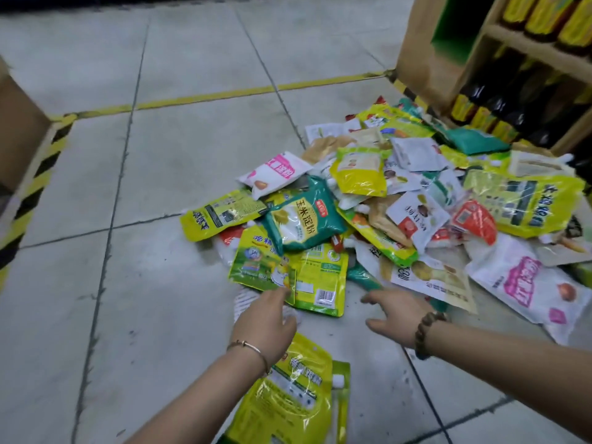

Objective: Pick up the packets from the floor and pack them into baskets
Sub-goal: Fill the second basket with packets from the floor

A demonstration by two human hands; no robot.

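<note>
Yellow-green pouch [288, 398] lies nearest on the floor, under the left forearm.
Left hand [266, 322] stretches straight fingers to the near edge of a green-and-yellow packet [256, 264], touching it without a grip; right hand [397, 315] hovers spread and empty just beside the heap of packets [400, 203], which sprawls over the floor tiles up to the bottle shelf [419, 52]. No basket shows, and the heap looks whole, so I judge the packing barely begun, nearly all left.

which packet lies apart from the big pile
The yellow-green plastic packet by the left hand; it lies alone on the grey floor, while the others are heaped together.
</note>
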